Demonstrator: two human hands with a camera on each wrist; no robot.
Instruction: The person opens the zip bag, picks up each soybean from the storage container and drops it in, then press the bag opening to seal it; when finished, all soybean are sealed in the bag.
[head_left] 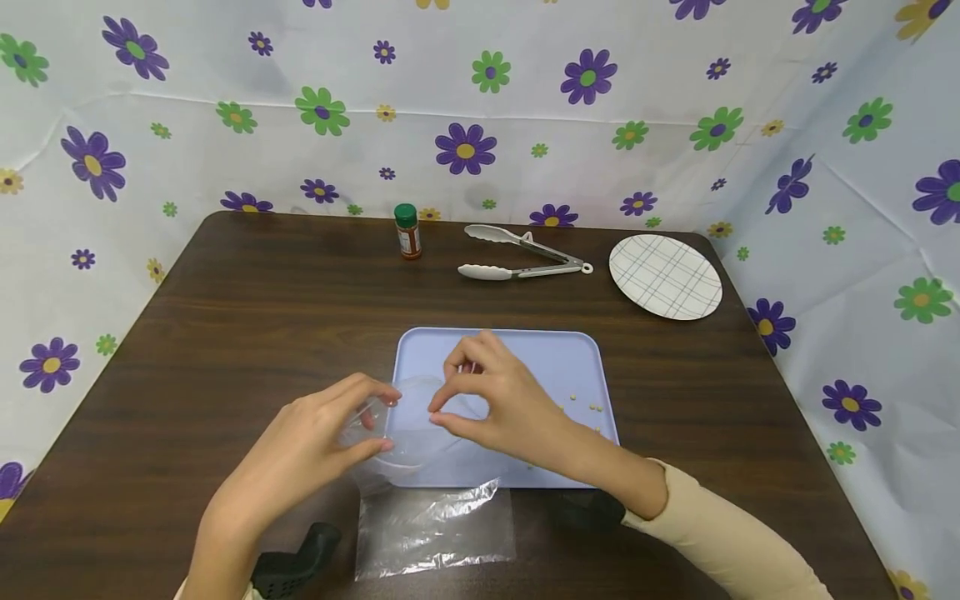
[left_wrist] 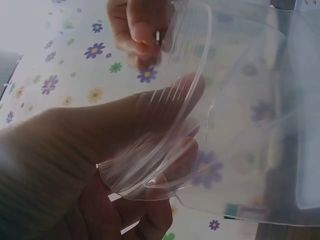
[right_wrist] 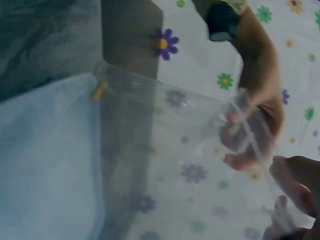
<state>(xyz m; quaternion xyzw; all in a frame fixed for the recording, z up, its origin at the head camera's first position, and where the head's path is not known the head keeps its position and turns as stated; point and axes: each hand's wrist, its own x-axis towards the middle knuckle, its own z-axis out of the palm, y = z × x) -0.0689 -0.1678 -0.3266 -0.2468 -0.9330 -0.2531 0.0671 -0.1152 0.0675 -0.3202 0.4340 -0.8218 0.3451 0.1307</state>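
Observation:
My left hand [head_left: 315, 429] grips a clear plastic bag [head_left: 412, 446] near its mouth, thumb on one side and fingers on the other. Parallel ridges run along the bag's curved edge in the left wrist view. Over the bag, my right hand [head_left: 487, 392] has thumb and index fingertips pinched together. A small yellow piece [left_wrist: 147, 45] seems to show between those fingertips in the left wrist view. Behind and under the hands lies a pale blue tray [head_left: 547, 354], with several small yellow pieces [head_left: 595, 407] at its right side.
A clear plastic sheet or bag part [head_left: 435, 533] lies before the tray; whether it joins the held bag is unclear. Farther back stand a green-capped spice jar [head_left: 407, 233], open tongs [head_left: 525, 271] and a checked plate [head_left: 666, 277]. A black object [head_left: 296, 562] lies near my left wrist.

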